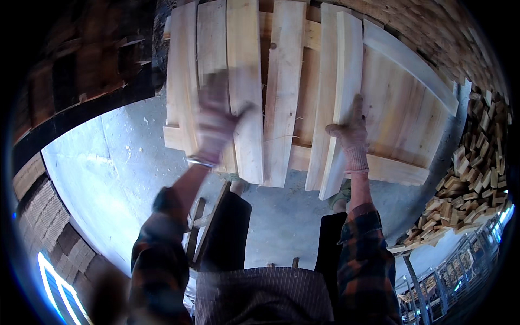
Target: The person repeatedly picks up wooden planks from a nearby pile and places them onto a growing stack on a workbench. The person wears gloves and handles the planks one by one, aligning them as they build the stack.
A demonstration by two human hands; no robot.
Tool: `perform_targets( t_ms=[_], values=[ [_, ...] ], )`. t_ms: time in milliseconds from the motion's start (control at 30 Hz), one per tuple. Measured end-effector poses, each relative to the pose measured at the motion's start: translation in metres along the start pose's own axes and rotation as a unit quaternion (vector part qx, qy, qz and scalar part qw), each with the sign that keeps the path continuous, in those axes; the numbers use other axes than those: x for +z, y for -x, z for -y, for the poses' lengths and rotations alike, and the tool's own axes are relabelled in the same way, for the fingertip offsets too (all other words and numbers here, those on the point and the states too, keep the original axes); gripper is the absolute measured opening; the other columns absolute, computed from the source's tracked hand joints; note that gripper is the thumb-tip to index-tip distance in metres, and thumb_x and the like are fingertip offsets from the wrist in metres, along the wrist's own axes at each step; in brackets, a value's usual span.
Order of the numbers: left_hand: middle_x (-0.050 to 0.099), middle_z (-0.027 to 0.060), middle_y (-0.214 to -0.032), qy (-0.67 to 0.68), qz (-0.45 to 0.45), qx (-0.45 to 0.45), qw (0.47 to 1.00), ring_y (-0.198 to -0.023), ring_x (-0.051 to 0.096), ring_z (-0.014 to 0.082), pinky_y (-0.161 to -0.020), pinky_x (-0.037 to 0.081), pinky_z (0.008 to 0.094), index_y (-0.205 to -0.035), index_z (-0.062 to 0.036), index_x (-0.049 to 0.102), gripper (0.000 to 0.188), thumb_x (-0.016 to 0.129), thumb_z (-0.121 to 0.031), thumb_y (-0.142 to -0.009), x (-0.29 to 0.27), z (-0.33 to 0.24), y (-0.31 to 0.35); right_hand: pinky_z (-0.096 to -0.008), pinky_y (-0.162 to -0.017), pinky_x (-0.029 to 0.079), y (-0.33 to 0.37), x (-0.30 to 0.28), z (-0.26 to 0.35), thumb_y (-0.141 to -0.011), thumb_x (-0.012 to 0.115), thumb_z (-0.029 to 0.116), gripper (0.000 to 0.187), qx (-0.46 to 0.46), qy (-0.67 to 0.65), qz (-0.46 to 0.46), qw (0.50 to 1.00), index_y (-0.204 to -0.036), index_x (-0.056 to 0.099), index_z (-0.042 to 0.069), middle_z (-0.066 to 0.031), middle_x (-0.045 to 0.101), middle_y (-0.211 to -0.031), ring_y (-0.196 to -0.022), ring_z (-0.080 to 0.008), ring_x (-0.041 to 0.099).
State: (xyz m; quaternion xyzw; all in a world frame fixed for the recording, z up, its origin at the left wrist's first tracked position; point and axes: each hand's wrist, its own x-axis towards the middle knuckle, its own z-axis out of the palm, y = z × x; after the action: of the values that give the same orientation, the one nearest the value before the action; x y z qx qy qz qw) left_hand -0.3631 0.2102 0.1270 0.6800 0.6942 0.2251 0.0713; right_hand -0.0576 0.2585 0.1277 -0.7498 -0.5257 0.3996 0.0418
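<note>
My right hand (353, 135), in a knit glove, grips a long pale plank (349, 57) near its close end. Its thumb reaches across the plank, and the plank lies raised on the neighbouring board (325, 103). My left hand (214, 122), also gloved, is smeared by motion above the left boards (244, 81). Its thumb stands apart from the fingers, and nothing shows in it. Beneath both hands, several boards lie side by side across crosspieces (390, 168), with gaps between some. Another narrow plank (409, 62) lies slantwise over the wide boards at the right.
A large heap of cut wood pieces (471, 168) lies on the right. Dark wooden structures (97, 81) stand at the upper left, with stacked wood (43, 211) below. A small slatted wooden frame (203, 222) is beside my left leg. Pale concrete floor (124, 146) surrounds the boards.
</note>
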Motion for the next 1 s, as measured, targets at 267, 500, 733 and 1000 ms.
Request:
perform_targets(
  t_ms=[267,500,733,1000],
  values=[
    [0.03,0.0022,-0.153,-0.124,0.208,0.145,0.959,-0.145,0.017,0.0282,-0.118,0.008,0.0469,-0.145,-0.0199,0.037,0.066,0.06,-0.038,-0.086,0.015,-0.008,0.034,-0.0402,-0.098,0.046,-0.005,-0.002,0.004,-0.059,0.075,0.015,0.11,-0.013,-0.004,0.043,0.999,-0.151,0.015,0.013,-0.0289,0.042,-0.137,-0.119,-0.0394,0.05],
    [0.061,0.0187,-0.117,0.079,-0.038,-0.364,0.927,-0.103,0.06,0.0304,-0.089,0.048,0.0332,-0.132,-0.001,0.049,0.054,0.066,-0.029,-0.089,-0.036,0.108,0.032,-0.0363,-0.098,0.045,-0.008,0.006,-0.014,-0.059,0.075,0.018,0.114,-0.042,-0.171,0.096,0.98,-0.153,0.011,0.015,-0.0259,0.045,-0.132,-0.119,-0.037,0.05],
    [0.061,-0.0012,-0.074,0.306,-0.03,-0.49,0.816,-0.064,0.05,0.0084,-0.061,0.044,0.025,-0.094,-0.0012,0.065,0.027,0.067,-0.027,-0.09,-0.013,0.147,0.01,-0.0351,-0.088,0.05,0.022,0.072,0.038,-0.056,0.075,0.01,0.118,0.006,-0.229,0.102,0.968,-0.153,0.008,0.014,-0.0203,0.045,-0.121,-0.107,-0.0314,0.054],
    [0.063,0.0047,-0.075,0.226,-0.038,-0.45,0.863,-0.067,0.055,0.0126,-0.063,0.047,0.0299,-0.096,-0.0021,0.066,0.036,0.067,-0.037,-0.087,-0.007,0.205,-0.01,-0.0352,-0.092,0.049,0.005,0.089,0.065,-0.057,0.075,0.014,0.114,-0.064,-0.296,0.094,0.949,-0.152,0.012,0.007,-0.0256,0.044,-0.131,-0.11,-0.0331,0.055]
  ],
)
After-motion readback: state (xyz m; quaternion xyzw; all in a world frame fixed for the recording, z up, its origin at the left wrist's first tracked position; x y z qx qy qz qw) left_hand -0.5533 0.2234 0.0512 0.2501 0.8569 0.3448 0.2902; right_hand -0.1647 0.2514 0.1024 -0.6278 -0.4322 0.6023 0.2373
